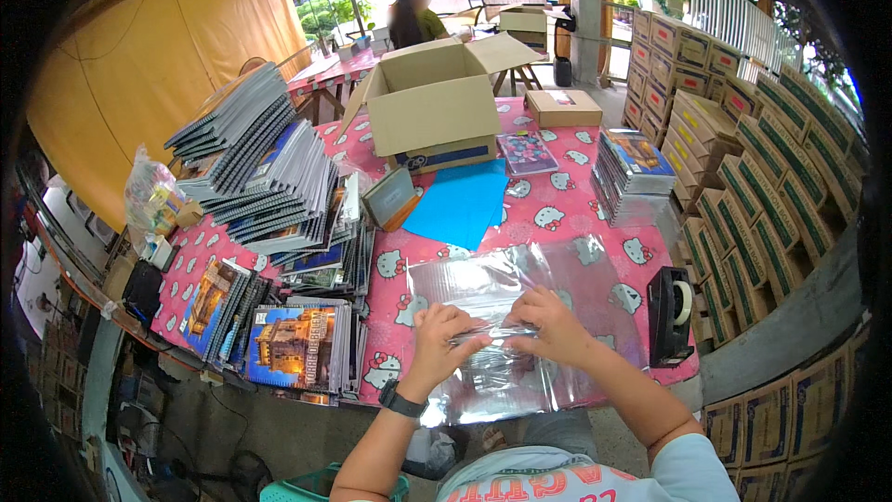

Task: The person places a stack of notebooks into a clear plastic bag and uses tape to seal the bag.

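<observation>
Left hand (441,339) and right hand (548,327) pinch clear film (483,284) on the table's (398,246) near side, left of the dispenser (662,316). Apparent step: parting film. Next move calls for even fingertip tension.

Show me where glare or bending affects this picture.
Head view: bright glare streaks the clear plastic sheet; daylight washes out the area beyond the open carton; in the same view, stacked boxes at right curve and corners fall black.

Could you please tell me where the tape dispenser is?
In the head view, the tape dispenser sits near the right edge of the table, beside the clear plastic.
</observation>
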Demonstrator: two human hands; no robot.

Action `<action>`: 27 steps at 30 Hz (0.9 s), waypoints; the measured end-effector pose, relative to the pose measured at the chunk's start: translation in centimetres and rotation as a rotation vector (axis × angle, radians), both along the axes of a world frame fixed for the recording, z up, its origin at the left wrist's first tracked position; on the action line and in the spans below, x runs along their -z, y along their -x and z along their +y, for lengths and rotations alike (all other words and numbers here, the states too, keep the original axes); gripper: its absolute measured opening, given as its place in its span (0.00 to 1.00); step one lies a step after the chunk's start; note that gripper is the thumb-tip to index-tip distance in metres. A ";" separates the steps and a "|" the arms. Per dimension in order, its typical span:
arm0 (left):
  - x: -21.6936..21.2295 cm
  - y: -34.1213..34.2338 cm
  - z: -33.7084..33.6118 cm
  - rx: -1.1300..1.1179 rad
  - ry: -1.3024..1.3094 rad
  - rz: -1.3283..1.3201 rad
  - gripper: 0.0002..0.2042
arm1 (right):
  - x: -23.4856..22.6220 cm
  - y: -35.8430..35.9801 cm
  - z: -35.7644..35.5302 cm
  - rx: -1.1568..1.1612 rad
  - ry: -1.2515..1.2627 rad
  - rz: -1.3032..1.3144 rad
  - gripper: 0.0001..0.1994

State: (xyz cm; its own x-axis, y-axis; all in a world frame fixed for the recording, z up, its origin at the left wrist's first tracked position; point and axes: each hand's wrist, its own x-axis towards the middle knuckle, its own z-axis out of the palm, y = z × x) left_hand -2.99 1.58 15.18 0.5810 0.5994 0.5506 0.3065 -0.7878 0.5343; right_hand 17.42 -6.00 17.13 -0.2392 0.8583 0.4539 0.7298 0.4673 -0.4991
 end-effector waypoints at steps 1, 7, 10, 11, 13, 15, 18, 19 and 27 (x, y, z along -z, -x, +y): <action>-0.2 -0.2 -0.2 0.005 0.011 -0.008 0.06 | 0.4 -0.1 0.2 0.021 0.040 0.053 0.14; -1.9 -0.8 0.5 0.079 0.239 -0.059 0.12 | 0.6 0.5 1.3 -0.032 0.059 0.230 0.07; -3.7 -0.7 0.5 0.203 0.467 -0.110 0.16 | 0.7 0.2 1.4 0.008 0.102 0.220 0.08; -3.2 -0.4 0.7 0.196 0.425 -0.085 0.16 | 0.6 0.2 1.4 0.043 0.180 0.282 0.09; -2.1 0.6 0.7 0.172 0.333 -0.021 0.18 | -0.1 0.6 1.2 0.102 0.328 0.422 0.10; -1.9 0.1 0.5 0.111 0.195 0.079 0.14 | -1.5 1.0 1.3 0.077 0.290 0.530 0.11; -1.3 -0.4 0.9 0.089 0.189 0.103 0.10 | -3.3 0.6 1.3 0.067 0.245 0.600 0.09; -1.2 -0.4 1.0 0.081 0.215 0.103 0.10 | -3.5 0.4 1.3 0.065 0.233 0.610 0.08; -1.4 -0.8 1.2 0.013 0.022 0.089 0.18 | 1.2 -0.5 2.1 0.073 0.172 0.023 0.18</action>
